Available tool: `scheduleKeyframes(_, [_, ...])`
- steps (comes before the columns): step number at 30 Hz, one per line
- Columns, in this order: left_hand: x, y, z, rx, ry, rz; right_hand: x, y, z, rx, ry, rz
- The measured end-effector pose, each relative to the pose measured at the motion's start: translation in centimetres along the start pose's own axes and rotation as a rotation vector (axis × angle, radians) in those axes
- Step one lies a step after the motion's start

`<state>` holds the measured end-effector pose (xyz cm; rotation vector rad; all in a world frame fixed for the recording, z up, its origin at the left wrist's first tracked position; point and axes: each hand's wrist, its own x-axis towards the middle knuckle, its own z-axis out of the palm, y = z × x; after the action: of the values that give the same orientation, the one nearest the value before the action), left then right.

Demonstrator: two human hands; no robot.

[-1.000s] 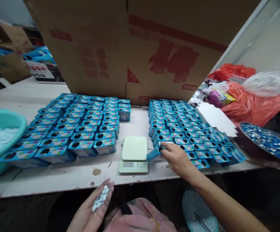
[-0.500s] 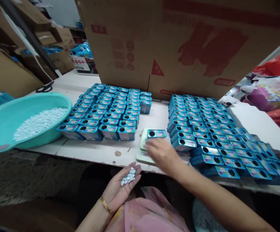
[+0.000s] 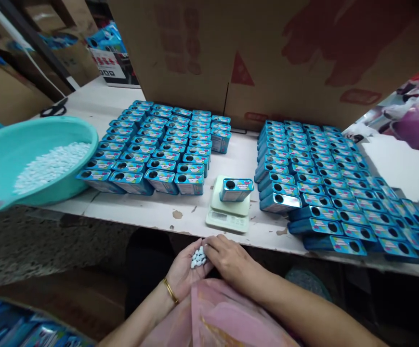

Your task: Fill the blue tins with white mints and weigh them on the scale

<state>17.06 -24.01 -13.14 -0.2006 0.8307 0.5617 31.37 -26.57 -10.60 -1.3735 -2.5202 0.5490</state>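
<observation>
My left hand point(image 3: 186, 270) is palm up and cupped below the table's front edge, holding a small heap of pale blue-white candies point(image 3: 198, 258). Against that palm is my right hand point(image 3: 227, 260), its fingers bent together over the heap's right side; the fingertips are partly hidden, so I cannot tell what is between them. Just beyond both hands, a pale green kitchen scale point(image 3: 227, 219) lies on the table. A blue tin point(image 3: 237, 190) with a round dark hole in its top stands upright on the scale's platform.
A turquoise basin point(image 3: 83, 178) with many candies stands at the left. Rows of blue tins fill the table's left point(image 3: 159, 154) and right point(image 3: 325, 188). A large cardboard box point(image 3: 195, 91) walls off the back. Black scissors point(image 3: 54, 108) lie behind the basin.
My right hand has moved from the tin on the scale down and left to the candies in my left palm. The tin remains on the scale, and the view has tilted downward.
</observation>
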Motion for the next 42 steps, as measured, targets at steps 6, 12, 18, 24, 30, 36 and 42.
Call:
scheduleKeyframes(6, [0.3,-0.3,-0.5,0.065,-0.026,-0.037,-0.8,0.4,1.3,0.064,0.032,-0.023])
scheduleKeyframes(12, [0.4,-0.3,-0.4,0.078,-0.064,-0.037,-1.0,0.8,0.3,0.208,0.157,-0.032])
scheduleKeyframes(18, [0.4,0.5,0.1,0.109,-0.058,0.028,1.4,4.0,-6.7,0.101,0.367,0.054])
scheduleKeyframes(24, [0.3,0.6,-0.4,0.084,-0.051,0.026,4.9,8.3,-9.3,-0.169,0.405,0.125])
scheduleKeyframes(30, [0.0,0.8,-0.7,0.068,-0.058,0.042,3.4,6.4,-9.1,-0.091,0.493,0.074])
scheduleKeyframes(36, [0.2,0.4,-0.7,0.077,-0.130,-0.007,-0.4,0.3,-2.9,0.018,0.108,-0.060])
scheduleKeyframes(42, [0.2,0.0,-1.1,0.066,-0.074,-0.092,-1.2,-0.8,0.6,0.047,0.012,0.042])
